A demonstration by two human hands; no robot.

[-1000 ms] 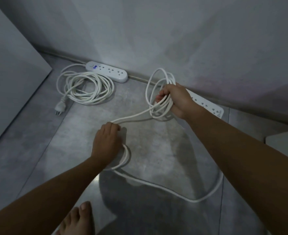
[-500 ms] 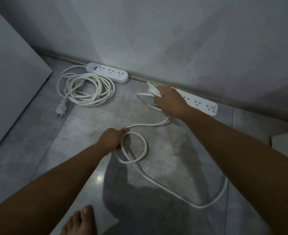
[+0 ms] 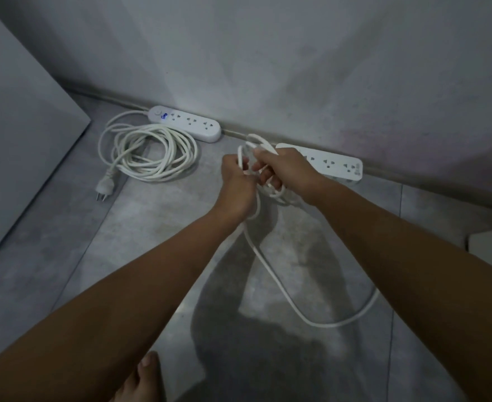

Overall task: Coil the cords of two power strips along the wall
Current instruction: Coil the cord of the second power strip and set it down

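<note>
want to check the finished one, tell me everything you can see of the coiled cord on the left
The coiled cord is white, round and looks like smooth plastic. It lies flat on the grey floor in several loose, uneven loops. One end runs into the left power strip by the wall; the other ends in a white plug with its prongs pointing away from the coil. Neither hand touches it.

We've got both arms stretched forward, our left hand [image 3: 237, 187] and right hand [image 3: 285, 172] touching, fingers curled closed around loops of white cord [image 3: 270, 274].
</note>
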